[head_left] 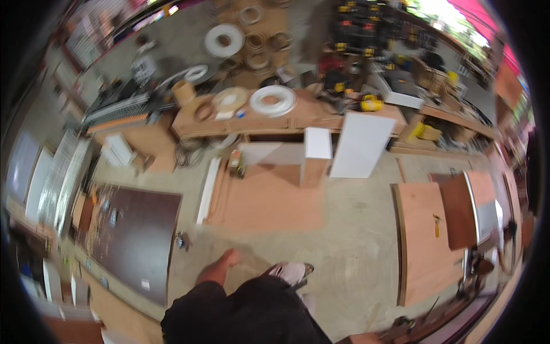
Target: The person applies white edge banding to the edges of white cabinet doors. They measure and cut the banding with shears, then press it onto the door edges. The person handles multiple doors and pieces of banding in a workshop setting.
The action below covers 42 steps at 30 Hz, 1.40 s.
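Observation:
My left hand (232,257) hangs over the bare concrete floor at the lower middle, its fingers curled in and nothing seen in it. Motion blurs its outline a little. Only a blurred, skin-coloured piece of my right hand (366,339) shows at the lower edge, its fingers out of sight. One of my feet, in a light shoe (291,273), is stepping on the floor. Ahead of the left hand lies a reddish-brown wooden panel (269,200), and left of it a large dark brown board (137,238).
A long wooden workbench (229,125) holds white edging rolls (272,101) and a yellow power tool (370,103). A white panel (362,144) leans against it. On the right lies a wooden board (424,246) with a yellow-handled hammer (437,226). Black tool cases (360,28) stand at the back.

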Each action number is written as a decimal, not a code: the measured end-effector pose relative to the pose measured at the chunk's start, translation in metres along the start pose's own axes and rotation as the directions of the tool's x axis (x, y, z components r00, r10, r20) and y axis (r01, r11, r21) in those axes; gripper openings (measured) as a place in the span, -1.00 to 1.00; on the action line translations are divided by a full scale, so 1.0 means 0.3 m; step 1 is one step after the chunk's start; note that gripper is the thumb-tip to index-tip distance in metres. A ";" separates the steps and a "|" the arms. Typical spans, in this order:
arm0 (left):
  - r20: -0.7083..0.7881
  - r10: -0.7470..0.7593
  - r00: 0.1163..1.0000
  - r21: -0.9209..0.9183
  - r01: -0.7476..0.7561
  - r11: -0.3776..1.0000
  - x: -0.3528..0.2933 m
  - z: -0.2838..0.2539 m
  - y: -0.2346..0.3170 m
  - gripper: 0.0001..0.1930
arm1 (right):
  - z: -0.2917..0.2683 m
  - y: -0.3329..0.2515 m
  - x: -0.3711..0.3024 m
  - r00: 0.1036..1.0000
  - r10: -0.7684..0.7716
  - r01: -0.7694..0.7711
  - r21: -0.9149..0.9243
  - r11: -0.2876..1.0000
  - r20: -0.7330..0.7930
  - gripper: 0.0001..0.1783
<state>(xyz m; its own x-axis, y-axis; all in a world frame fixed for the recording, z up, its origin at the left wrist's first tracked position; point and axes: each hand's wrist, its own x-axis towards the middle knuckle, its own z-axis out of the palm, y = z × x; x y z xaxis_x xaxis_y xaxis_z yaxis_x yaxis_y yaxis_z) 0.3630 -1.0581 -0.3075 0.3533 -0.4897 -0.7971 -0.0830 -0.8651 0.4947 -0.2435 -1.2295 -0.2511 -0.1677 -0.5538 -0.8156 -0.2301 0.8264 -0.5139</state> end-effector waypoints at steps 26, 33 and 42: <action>0.195 -0.760 0.620 -0.867 -0.253 -0.430 -1.096 1.902 -0.255 -0.74 | 0.909 -0.505 0.273 0.612 0.523 0.753 -0.640 -0.155 0.594 -0.72; -0.100 -0.756 0.647 -0.674 -0.603 -0.427 -1.177 1.594 -0.633 -0.56 | 1.517 0.055 -0.471 0.234 0.683 0.965 -0.079 -0.251 0.692 -0.57; -0.018 -0.797 0.603 -0.801 -0.486 -0.350 -1.425 1.106 -1.071 -0.82 | 2.006 0.123 -0.820 0.182 0.419 0.974 -0.105 -0.201 0.890 -0.63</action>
<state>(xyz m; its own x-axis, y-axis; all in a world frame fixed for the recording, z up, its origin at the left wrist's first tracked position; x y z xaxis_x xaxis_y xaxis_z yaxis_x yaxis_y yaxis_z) -0.0704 -0.6068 -0.2406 0.2960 0.3963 -0.8691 0.6039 0.6273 0.4917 0.3660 -1.0016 -0.2295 0.7260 0.3352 -0.6005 -0.2175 -0.7164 -0.6629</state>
